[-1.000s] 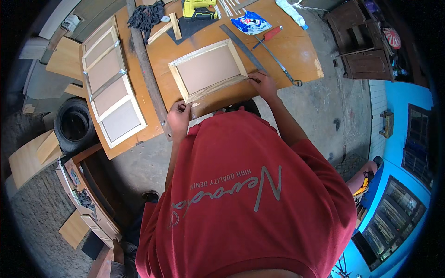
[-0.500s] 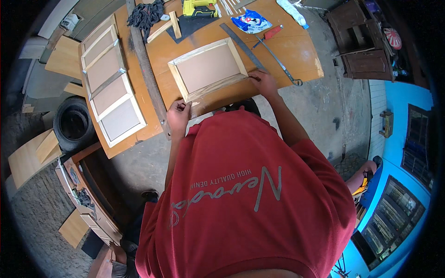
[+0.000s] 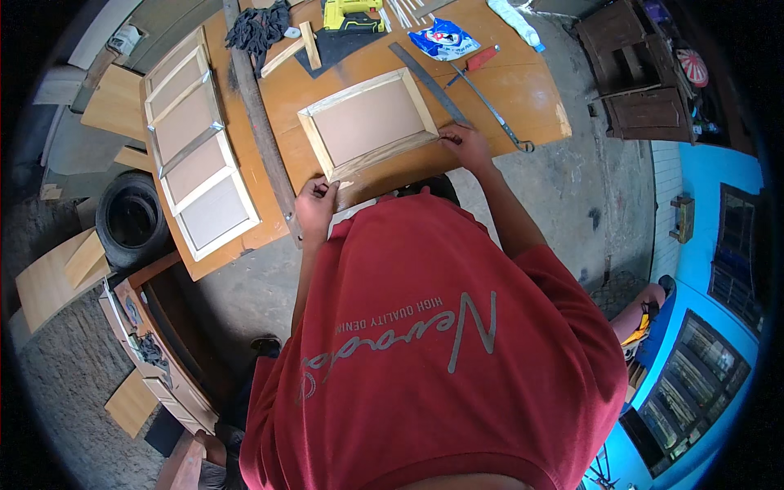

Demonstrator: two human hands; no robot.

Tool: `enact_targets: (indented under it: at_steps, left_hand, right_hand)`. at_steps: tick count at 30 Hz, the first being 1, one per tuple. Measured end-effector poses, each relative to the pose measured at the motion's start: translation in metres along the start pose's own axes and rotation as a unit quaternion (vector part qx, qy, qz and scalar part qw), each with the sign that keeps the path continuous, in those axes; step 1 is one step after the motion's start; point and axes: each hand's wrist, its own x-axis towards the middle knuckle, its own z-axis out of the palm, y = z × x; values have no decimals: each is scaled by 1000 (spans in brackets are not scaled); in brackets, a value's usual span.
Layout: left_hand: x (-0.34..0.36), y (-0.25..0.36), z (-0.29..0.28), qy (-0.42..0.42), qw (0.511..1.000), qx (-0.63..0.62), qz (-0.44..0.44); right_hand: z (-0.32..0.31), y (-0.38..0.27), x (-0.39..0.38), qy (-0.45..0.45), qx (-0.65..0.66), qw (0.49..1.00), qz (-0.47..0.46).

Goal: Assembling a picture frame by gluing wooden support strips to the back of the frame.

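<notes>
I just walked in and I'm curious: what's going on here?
Someone in a red shirt has the left hand by the near left corner of a small wooden-framed panel and the right hand by its near right corner. The panel lies on the table. A longer framed panel lies to the left, past a wooden bar.

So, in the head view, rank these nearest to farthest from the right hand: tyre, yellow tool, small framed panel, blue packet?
1. Small framed panel: immediately left.
2. Blue packet: ahead.
3. Yellow tool: ahead, left.
4. Tyre: far left.

Grey script, small capitals (image 3: 461,331) on red shirt (image 3: 441,408), behind right hand (image 3: 465,147). Blue-white packet (image 3: 443,40) beyond hand: print unclear.
</notes>
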Motion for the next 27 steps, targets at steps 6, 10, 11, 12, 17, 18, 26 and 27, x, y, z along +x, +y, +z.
enact_targets:
  at_steps: [6,10,11,12,17,18,26,27]
  left_hand:
    - [-3,6,-1,6,1000,0,0]
    - [-3,4,1,7,1000,-1,12]
    - [-3,5,1,7,1000,-2,14]
    - [-3,6,1,7,1000,-3,15]
    - [-4,6,3,19,1000,-8,14]
    - [-5,5,3,26,1000,1,16]
    - [-7,12,1,15,999,40,-17]
    - [-8,11,1,9,999,36,-28]
  right_hand:
    - [0,-4,-3,8,3,1000,-4]
    - [-3,-10,-4,7,9,1000,6]
    - [-3,-12,-5,7,16,1000,18]
    - [-3,-14,-6,7,14,1000,16]
    - [-8,-29,9,18,14,999,47]
    - [-6,-32,18,33,16,999,29]
    - [14,-62,121,-15,-85,991,-104]
    - [16,-68,133,-22,-84,990,-107]
